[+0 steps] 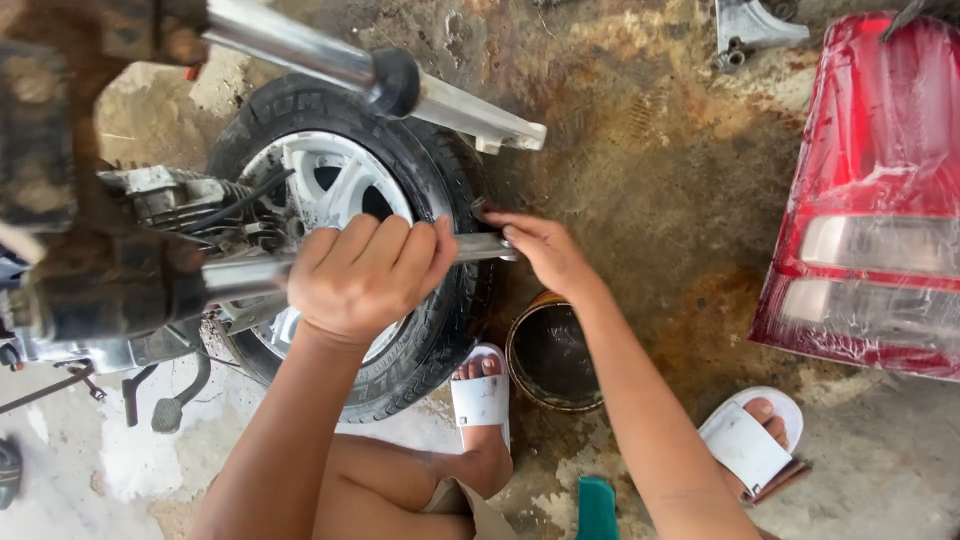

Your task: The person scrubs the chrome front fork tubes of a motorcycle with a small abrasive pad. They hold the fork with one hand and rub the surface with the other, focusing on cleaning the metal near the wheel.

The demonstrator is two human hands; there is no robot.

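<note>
We see one wheel, two hands, two white sandals, one round tin, and one red tail light.

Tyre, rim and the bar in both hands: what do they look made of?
Tyre: black rubber by its matt, treaded surface. Rim: probably cast alloy, silver-grey spokes with a dull sheen. Bar: bright metal, likely steel or chrome-plated, judging by its glint; the left hand grips it and the right hand touches its end.

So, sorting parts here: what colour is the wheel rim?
Silver-white rim, seen in the head view.
</note>
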